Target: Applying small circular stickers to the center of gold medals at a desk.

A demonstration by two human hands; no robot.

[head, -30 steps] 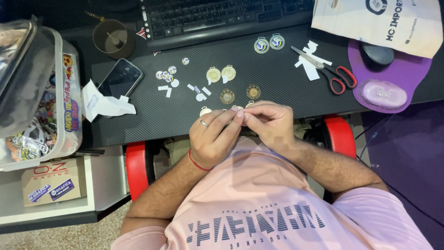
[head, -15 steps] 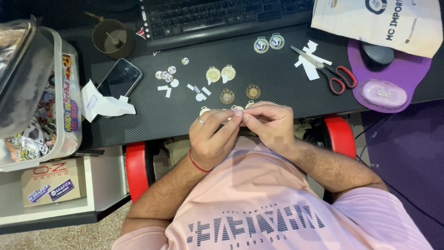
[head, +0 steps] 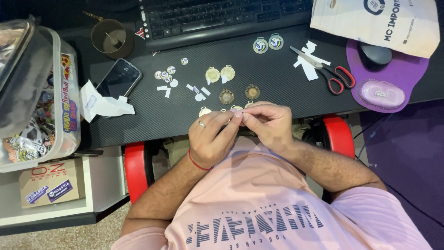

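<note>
My left hand, with a ring and a red wrist cord, and my right hand meet fingertip to fingertip over the front edge of the black desk. Together they pinch a small pale piece, mostly hidden by the fingers. Just beyond the fingers lie pale round medals. Farther back are two gold medals, two darker medals and two medals with ball stickers. Small round stickers and white paper scraps lie to the left.
Red-handled scissors lie on paper offcuts at the right, beside a purple mouse pad with a mouse. A phone, crumpled paper, cup, keyboard, white bag and a plastic sticker box surround the work area.
</note>
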